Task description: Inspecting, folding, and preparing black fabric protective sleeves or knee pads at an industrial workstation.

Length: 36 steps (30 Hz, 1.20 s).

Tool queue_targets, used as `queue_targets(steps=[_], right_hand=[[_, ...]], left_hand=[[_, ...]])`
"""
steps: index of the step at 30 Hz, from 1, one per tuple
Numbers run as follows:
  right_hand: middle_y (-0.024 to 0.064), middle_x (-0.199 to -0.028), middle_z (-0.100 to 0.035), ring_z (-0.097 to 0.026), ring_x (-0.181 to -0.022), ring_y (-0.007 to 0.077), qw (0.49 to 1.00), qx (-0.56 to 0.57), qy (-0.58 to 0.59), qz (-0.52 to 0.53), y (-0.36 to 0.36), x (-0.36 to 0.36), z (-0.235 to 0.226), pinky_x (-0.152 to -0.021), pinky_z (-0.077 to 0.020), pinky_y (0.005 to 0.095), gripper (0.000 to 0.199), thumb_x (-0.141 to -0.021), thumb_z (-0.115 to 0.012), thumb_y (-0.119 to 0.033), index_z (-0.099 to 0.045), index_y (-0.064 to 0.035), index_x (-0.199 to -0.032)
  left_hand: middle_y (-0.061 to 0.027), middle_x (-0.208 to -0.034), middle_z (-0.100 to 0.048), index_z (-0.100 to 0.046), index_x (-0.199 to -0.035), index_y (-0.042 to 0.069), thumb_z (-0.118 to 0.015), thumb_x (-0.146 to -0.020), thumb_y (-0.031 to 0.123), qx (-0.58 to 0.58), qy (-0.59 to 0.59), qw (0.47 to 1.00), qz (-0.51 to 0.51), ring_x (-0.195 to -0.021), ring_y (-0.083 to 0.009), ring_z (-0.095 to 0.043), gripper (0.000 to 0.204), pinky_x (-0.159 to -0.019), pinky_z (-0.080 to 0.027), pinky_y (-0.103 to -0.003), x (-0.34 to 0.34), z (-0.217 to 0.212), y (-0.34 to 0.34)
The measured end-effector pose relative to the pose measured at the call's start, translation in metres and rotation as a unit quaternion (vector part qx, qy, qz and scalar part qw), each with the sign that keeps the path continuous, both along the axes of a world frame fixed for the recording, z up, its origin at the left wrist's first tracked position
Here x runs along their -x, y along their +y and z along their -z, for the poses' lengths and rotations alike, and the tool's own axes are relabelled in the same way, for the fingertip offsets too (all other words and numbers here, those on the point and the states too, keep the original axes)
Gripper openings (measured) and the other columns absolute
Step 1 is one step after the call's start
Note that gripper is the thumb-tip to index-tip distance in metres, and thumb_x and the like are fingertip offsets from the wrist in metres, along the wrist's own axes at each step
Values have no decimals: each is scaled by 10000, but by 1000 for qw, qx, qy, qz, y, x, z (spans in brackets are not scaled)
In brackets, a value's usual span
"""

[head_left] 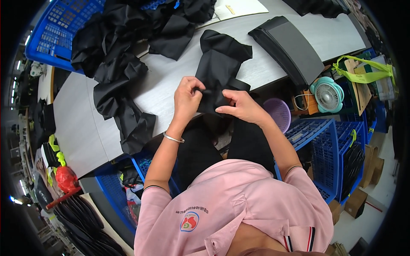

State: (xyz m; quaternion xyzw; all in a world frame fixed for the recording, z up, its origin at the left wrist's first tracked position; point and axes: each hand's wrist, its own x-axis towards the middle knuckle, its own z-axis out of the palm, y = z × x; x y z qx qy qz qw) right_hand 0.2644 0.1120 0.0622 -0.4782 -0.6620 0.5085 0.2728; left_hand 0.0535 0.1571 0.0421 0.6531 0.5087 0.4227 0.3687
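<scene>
A piece of black fabric (218, 64) lies across the near edge of the table in front of me, its near end hanging over my lap. My left hand (188, 97) is closed on the left side of this fabric, fingertips and thumb pinched together. On the fabric's right side, my right hand (244, 106) grips it with curled fingers, the thumb lying lower on the cloth. Creases run through the fabric between both hands. The exact edges inside my fingers are hidden.
A long heap of black fabric (124, 81) spills from a blue basket (53, 36) at the left. A stack of dark grey panels (290, 49) lies to the right. Beyond the table's edge are a teal fan (328, 96), a purple basket (278, 113) and blue crates (326, 158).
</scene>
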Motion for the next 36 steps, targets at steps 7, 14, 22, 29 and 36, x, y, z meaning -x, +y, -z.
queue_targets(steps=[7, 14, 22, 29, 36], right_hand=[[-36, -649, -491, -433, -561, 16, 922, -118, 40, 366, 15, -6, 18, -509, -348, 196, 153, -876, -592, -1, -565, -48, -1018], [44, -905, -659, -598, -646, 90, 939, 111, 202, 256, 6, -36, 14, -601, -490, 216, 265, -894, -686, -120, -573, -3, -1103], [18, -999, -653, -605, -863, 67, 947, 35, 254, 192, 3, -7, -5, -777, -501, 222, 341, -823, -782, -47, -594, -8, -1105], [87, -765, -619, -619, -651, 271, 892, -144, -175, 390, 30, -36, 14, -623, -493, 362, 364, -781, -763, -126, -571, -51, -1081], [99, -1042, -607, -629, -843, 251, 907, -239, -107, 329, 9, -86, -24, -752, -511, 356, 576, -769, -799, -155, -547, -80, -1282]], left_hand=[[-33, -871, -628, -605, -768, 23, -587, -735, -87, -59, -55, 992, -95, -645, -138, -514, 116, -616, -427, -254, 10, 5, 11], [-62, -880, -676, -634, -962, 14, -652, -772, -26, 63, 43, 992, 98, -785, -147, -645, 195, -745, -510, -288, 18, -6, 13], [-32, -761, -589, -610, -906, 15, -685, -788, -40, 42, -38, 998, -29, -606, -101, -465, 150, -601, -436, -258, -3, -7, 16], [-48, -893, -633, -636, -973, 27, -565, -752, -101, -79, 22, 991, -105, -629, -122, -527, 265, -608, -455, -261, -11, -23, 27], [-29, -981, -647, -618, -1155, 30, -644, -792, -37, -2, -67, 994, -83, -720, -84, -587, 370, -665, -481, -239, -5, -27, 16]])
